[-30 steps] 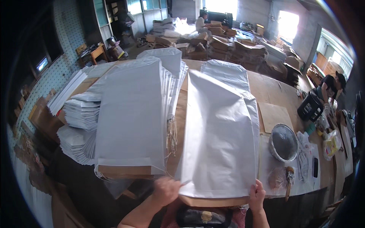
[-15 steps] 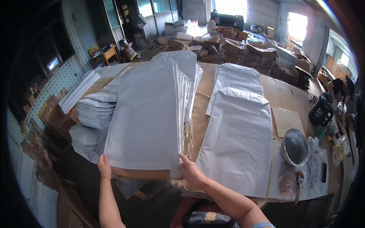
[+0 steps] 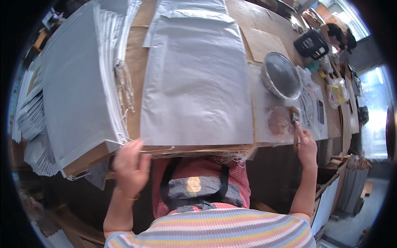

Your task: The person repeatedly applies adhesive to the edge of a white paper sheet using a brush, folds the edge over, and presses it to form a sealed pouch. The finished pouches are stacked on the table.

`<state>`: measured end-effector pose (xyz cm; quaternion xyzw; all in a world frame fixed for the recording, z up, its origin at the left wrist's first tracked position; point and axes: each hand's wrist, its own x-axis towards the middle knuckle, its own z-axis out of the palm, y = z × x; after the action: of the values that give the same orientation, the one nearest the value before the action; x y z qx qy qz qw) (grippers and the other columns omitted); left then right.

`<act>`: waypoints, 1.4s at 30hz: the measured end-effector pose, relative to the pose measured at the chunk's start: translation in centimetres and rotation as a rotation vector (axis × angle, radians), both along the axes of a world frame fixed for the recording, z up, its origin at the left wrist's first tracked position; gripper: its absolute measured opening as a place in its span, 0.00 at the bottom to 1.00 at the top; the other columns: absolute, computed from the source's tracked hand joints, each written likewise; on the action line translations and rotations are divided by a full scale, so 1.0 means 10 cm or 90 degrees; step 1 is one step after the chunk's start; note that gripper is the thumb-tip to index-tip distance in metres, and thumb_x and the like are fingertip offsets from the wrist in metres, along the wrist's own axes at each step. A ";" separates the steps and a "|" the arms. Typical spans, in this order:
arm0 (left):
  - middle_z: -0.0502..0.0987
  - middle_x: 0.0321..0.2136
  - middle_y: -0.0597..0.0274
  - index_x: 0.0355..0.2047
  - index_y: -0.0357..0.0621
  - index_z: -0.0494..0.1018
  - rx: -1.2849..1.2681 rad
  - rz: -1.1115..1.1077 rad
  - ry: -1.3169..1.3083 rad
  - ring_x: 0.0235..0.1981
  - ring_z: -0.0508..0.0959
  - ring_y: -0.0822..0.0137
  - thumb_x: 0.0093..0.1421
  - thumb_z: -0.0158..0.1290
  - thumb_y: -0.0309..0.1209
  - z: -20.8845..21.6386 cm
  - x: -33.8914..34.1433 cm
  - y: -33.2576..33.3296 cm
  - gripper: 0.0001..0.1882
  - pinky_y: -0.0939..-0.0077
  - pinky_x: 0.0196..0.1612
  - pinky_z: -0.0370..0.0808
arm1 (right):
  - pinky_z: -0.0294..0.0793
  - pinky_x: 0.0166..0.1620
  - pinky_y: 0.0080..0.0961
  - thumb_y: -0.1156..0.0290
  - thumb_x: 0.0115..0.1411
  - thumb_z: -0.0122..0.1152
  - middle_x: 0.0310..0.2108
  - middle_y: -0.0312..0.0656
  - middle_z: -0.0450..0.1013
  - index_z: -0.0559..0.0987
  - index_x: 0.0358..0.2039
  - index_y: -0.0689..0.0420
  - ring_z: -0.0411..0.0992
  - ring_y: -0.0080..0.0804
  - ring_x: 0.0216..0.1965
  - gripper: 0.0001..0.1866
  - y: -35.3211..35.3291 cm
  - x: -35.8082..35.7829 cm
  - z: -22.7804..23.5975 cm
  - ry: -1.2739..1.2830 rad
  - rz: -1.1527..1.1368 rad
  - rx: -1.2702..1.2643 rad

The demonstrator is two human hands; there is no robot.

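Note:
My right hand has its fingers closed on the handle of a brush at the table's near edge. The bristles lie beside a brownish round patch under clear film. Blurred by motion, my left hand hovers at the near corner of a tall stack of white bags; its thumb stands apart from the fingers and nothing shows between them. Between my hands lies a large white bag, flat, its far end folded over. A bowl of grey paste stands beyond the brush.
Loose strings hang along the stack's right side. Smaller folded white bundles sit at far left. To the right are a black container, a phone and plastic packets. Another person bends over at the far right.
Both hands have left the white bag stack's near edge. My right hand has moved right and taken hold of the brush; my left hand has lifted off. The view has tilted down and right.

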<state>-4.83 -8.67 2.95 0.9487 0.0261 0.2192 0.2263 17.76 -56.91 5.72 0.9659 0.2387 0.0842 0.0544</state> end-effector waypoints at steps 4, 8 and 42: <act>0.51 0.64 0.33 0.64 0.34 0.51 0.042 0.136 0.126 0.63 0.54 0.36 0.58 0.57 0.41 -0.71 0.60 -0.12 0.41 0.51 0.64 0.54 | 0.73 0.32 0.35 0.79 0.50 0.61 0.30 0.45 0.69 0.77 0.48 0.50 0.72 0.46 0.30 0.22 -0.18 0.07 -0.16 -0.014 0.143 0.040; 0.56 0.62 0.35 0.63 0.29 0.52 -0.006 0.105 0.208 0.64 0.55 0.40 0.59 0.56 0.38 -0.94 0.61 0.03 0.39 0.53 0.65 0.52 | 0.70 0.29 0.22 0.77 0.52 0.66 0.29 0.39 0.74 0.80 0.36 0.57 0.72 0.29 0.26 0.10 -0.14 0.27 0.06 -0.046 0.022 0.483; 0.74 0.48 0.46 0.50 0.40 0.71 -0.006 -0.032 0.334 0.50 0.73 0.47 0.61 0.41 0.33 -1.67 0.46 -0.88 0.19 0.55 0.54 0.68 | 0.58 0.24 0.10 0.75 0.59 0.60 0.28 0.32 0.69 0.74 0.35 0.58 0.61 0.13 0.21 0.05 1.54 -0.05 0.31 0.178 0.051 1.024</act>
<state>-0.25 -17.46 -13.80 0.9724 0.0608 -0.0399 0.2216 17.29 -41.46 8.78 0.7018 0.1441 0.1104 -0.6889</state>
